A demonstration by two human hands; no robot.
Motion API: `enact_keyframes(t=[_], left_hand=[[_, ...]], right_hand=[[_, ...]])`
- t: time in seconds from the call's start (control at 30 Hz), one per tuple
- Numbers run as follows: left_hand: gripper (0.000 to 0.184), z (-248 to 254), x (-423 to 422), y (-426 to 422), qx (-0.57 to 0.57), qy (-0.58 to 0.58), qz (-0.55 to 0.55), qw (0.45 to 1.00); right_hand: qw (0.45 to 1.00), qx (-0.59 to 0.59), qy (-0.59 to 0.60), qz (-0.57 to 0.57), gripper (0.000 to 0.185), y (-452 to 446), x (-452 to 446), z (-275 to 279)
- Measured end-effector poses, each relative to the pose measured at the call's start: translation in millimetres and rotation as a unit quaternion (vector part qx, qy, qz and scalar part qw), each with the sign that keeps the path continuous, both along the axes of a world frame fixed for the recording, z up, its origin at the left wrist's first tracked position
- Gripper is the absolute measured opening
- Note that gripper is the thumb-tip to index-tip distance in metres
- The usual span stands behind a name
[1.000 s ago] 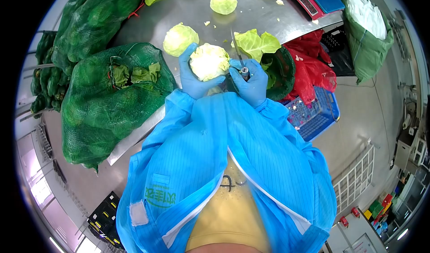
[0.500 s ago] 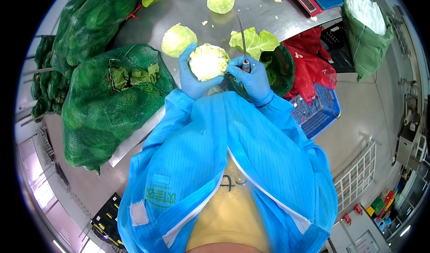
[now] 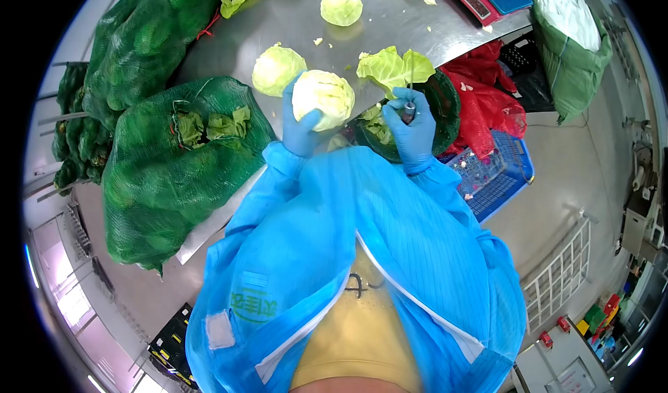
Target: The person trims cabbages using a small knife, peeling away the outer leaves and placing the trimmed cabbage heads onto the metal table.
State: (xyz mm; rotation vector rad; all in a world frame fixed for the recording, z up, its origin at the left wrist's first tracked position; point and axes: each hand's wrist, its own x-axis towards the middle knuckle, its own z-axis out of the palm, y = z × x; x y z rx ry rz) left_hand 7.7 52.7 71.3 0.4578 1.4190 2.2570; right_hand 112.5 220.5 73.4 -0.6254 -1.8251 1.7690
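Note:
My left hand (image 3: 300, 130), in a blue glove, holds a pale trimmed cabbage (image 3: 324, 99) from its left and lower side. To the right, apart from that cabbage, my right hand (image 3: 415, 130) is closed around the dark handle of a knife (image 3: 408, 109); the blade hardly shows. Just below it opens a green bin (image 3: 445, 114) with cabbage leaves inside. A loose green leaf (image 3: 394, 68) lies at the table edge above the bin. Another cabbage (image 3: 278, 70) touches the area by my left fingertips, and a further one (image 3: 342, 7) rests farther back.
Green mesh sacks (image 3: 174, 177) of cabbages stand at the left of the steel table (image 3: 229, 45). A red and blue scale (image 3: 487, 0) is at the back right. Red bags (image 3: 487, 107), a blue crate (image 3: 497, 177) and a green sack (image 3: 574, 66) stand at the right.
My right hand has moved right, away from the held cabbage, with the knife now tilted so its blade barely shows. The cabbage has turned in my left hand, whose thumb now lies over its lower front.

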Motion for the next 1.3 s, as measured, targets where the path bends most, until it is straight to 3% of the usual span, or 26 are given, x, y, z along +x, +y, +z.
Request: enact_keyframes(t=[0.03, 0.07, 0.1, 0.17, 0.2, 0.23, 0.37, 0.4, 0.43, 0.5, 0.57, 0.6, 0.63, 0.7, 0.77, 0.87, 1.0, 1.07, 1.17, 1.3], left_hand=[[0.08, 0, -3, 0, 0.023, -0.095, -0.042, 0.994], [0.072, -1, 0, -1, 0.038, -0.187, -0.075, 0.979], [0.072, 1, -1, 4, 0.035, -0.183, -0.078, 0.979], [0.07, 3, -6, 15, 0.171, -0.358, -0.129, 0.909], [0.083, -3, -11, 22, 0.153, -0.391, -0.148, 0.895], [0.083, -9, -12, 29, 0.149, -0.389, -0.157, 0.895], [0.085, -21, -20, 61, 0.122, -0.379, -0.179, 0.9], [0.083, -18, -22, 72, 0.06, -0.181, -0.184, 0.964], [0.081, -14, -21, 83, 0.002, 0.025, -0.181, 0.983], [0.091, -6, -20, 100, -0.024, 0.043, -0.2, 0.979], [0.093, -3, -21, 111, -0.118, 0.211, -0.214, 0.946], [0.092, -9, -25, 114, -0.135, 0.266, -0.204, 0.932], [0.092, -8, -25, 118, -0.134, 0.266, -0.212, 0.931], [0.09, -4, -26, 121, -0.174, 0.336, -0.201, 0.904], [0.089, -3, -25, 123, -0.172, 0.318, -0.199, 0.911], [0.088, 2, -30, 123, -0.167, 0.313, -0.19, 0.915], [0.085, 3, -37, 123, -0.17, 0.352, -0.189, 0.901], [0.089, 5, -41, 120, -0.18, 0.376, -0.203, 0.886], [0.092, -2, -43, 118, -0.192, 0.371, -0.233, 0.878], [0.091, -11, -41, 123, -0.198, 0.298, -0.233, 0.904]], right_hand=[[0.996, -0.088, 0.013, -0.012, 0.027, 3, 0, -3], [0.997, -0.071, -0.012, -0.016, 0.036, 6, 5, -5], [0.997, -0.074, -0.008, -0.018, 0.036, 8, 9, -7], [0.998, -0.033, 0.015, -0.053, 0.035, 12, 18, -15], [0.998, 0.007, -0.024, -0.054, 0.036, 15, 24, -17], [0.998, 0.006, -0.021, -0.063, 0.036, 17, 30, -19], [0.987, -0.119, -0.042, -0.099, 0.034, 20, 53, -12], [0.985, -0.144, -0.032, -0.095, 0.033, 22, 57, -13], [0.981, -0.168, -0.023, -0.091, 0.032, 24, 61, -11], [0.979, -0.173, -0.022, -0.105, 0.031, 30, 63, -2], [0.986, -0.127, 0.028, -0.101, 0.033, 36, 52, 8], [0.992, -0.036, 0.035, -0.112, 0.037, 43, 44, -1], [0.992, -0.037, 0.034, -0.119, 0.037, 49, 37, 0], [0.99, 0.1, 0.014, -0.098, 0.043, 58, 24, 10], [0.993, 0.076, -0.007, -0.088, 0.048, 59, 16, 17], [0.988, 0.134, 0.015, -0.077, 0.047, 60, 5, 3], [0.992, 0.103, 0.027, -0.063, 0.039, 67, 0, -3], [0.999, -0.02, 0.04, 0.011, 0.033, 74, -5, -14], [0.998, -0.006, -0.005, 0.058, 0.03, 89, -3, -10], [0.998, 0.066, -0.02, 0.006, 0.027, 81, 7, 0]])
